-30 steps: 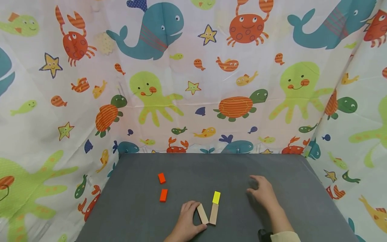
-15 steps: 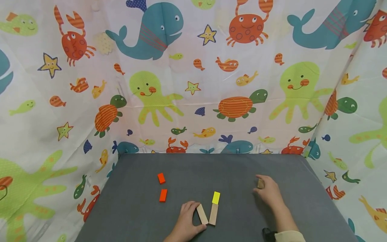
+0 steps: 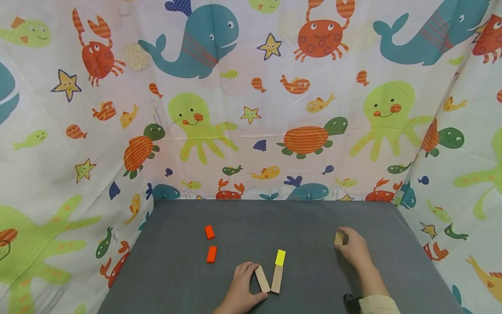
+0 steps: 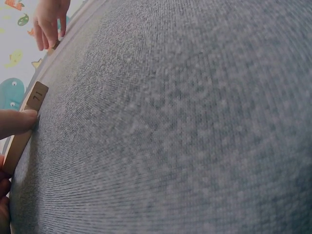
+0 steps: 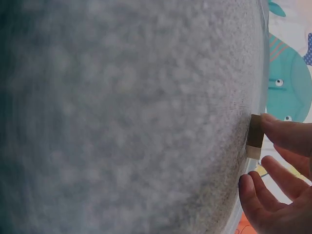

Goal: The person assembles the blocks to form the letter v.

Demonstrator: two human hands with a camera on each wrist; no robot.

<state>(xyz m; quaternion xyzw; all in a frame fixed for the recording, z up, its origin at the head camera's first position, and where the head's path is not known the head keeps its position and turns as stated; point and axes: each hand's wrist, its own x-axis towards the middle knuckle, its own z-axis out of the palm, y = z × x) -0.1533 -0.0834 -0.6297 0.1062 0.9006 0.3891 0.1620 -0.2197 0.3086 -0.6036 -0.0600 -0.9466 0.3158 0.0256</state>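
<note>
Left hand (image 3: 243, 288) is pinching a long wooden block (image 3: 262, 279) end to end, thumb at the near end, fingers at the far one, down on the grey counter (image 3: 270, 218). A second long block (image 3: 277, 279) is sitting just beside it, making a rough V, with a yellow block (image 3: 280, 257) butting up against its far end. Right hand (image 3: 356, 249) is holding a small wooden block (image 3: 339, 238) between thumb and fingers, way over right. Two orange blocks (image 3: 211, 254) are lying off left.

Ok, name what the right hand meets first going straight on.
The right hand would first meet the wooden block at its fingertips, then probably the patterned curtain, depth being unclear.
</note>
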